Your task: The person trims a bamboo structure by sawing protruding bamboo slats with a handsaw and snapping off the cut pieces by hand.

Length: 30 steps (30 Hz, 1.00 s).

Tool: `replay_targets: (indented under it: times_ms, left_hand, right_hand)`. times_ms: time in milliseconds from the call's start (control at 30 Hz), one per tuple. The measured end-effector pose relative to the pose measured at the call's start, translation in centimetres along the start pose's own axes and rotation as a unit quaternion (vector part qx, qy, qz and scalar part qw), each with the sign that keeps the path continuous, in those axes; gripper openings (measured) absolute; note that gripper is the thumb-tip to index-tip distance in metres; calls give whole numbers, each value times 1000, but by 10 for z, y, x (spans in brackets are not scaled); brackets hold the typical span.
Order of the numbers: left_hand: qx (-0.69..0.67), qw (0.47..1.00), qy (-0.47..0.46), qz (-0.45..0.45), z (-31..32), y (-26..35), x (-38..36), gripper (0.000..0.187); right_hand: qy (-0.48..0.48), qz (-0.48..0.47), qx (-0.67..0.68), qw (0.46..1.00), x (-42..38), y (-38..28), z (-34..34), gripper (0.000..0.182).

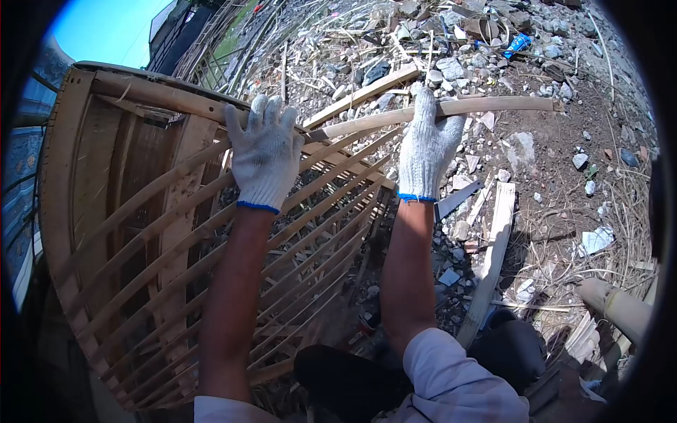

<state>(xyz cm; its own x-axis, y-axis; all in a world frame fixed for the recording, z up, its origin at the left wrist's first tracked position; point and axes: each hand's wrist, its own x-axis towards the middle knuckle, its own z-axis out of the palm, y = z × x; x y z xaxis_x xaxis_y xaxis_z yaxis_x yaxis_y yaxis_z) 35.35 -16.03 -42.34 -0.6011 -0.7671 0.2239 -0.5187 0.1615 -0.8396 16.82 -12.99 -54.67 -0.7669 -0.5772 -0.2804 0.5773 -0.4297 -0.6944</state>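
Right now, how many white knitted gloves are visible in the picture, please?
2. One glove is on the left hand, over the slatted frame; the other glove is on the right hand, holding the long bamboo strip. I see no others.

No text, label, brand, number or sign can be read. Between one and two o'clock, a crumpled blue wrapper [518, 46] on the rubble [451, 68] carries paler marks, too small and creased to make out as letters or a brand name. At the far edge between nine and ten o'clock, a patterned blue sheet [25, 158] shows blurred pale blotches, none of them legible as lettering or digits.
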Motion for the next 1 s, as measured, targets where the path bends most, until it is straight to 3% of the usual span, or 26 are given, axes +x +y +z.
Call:
replay_targets:
  times_ms: [100,133,167,267,367,433,567,700,767,833,867,933,1000]
  left_hand:
    - [-18,1000,1,13,-5,4,-4,42]
    - [-21,999,-24,18,-11,3,-3,43]
    - [-21,998,-50,22,-16,0,-4,44]
    - [-30,998,-48,35,-18,-7,-8,47]
    - [-17,998,-14,52,-15,-15,-14,49]
    - [-19,997,20,67,-11,-21,-18,48]
    - [16,999,-2,50,-15,-17,-16,49]
    - [15,999,-33,39,-21,-15,-13,50]
    - [1,999,-36,31,-19,-13,-13,51]
    - [-9,999,-41,23,-21,-12,-10,53]
    - [-2,998,-59,18,-25,-11,-9,54]
    - [7,995,-95,6,-40,-4,-5,55]
    - [9,998,-56,-9,-20,-3,-7,56]
  right_hand:
    - [-83,-92,-60,990,-36,-42,4,24]
    - [-119,-119,-18,985,-44,-37,1,17]
    - [-130,-194,-75,969,-49,-33,-3,13]
    - [-170,-294,-91,936,-71,-39,-13,8]
    - [-184,-273,-86,940,-64,-36,-14,11]
    - [-231,-161,46,959,-42,-35,-7,16]
    - [-300,-128,-71,943,7,-45,-5,25]
    - [-321,-116,-56,938,-8,-65,2,23]
    - [-271,-151,-70,948,-26,-60,-6,21]
    - [-207,-116,-97,967,-41,-54,-21,23]
    - [-189,-26,-120,974,-43,-48,-30,26]
    - [-145,8,-87,986,-49,-40,-41,31]
    - [-86,65,-64,992,-51,-17,-51,36]
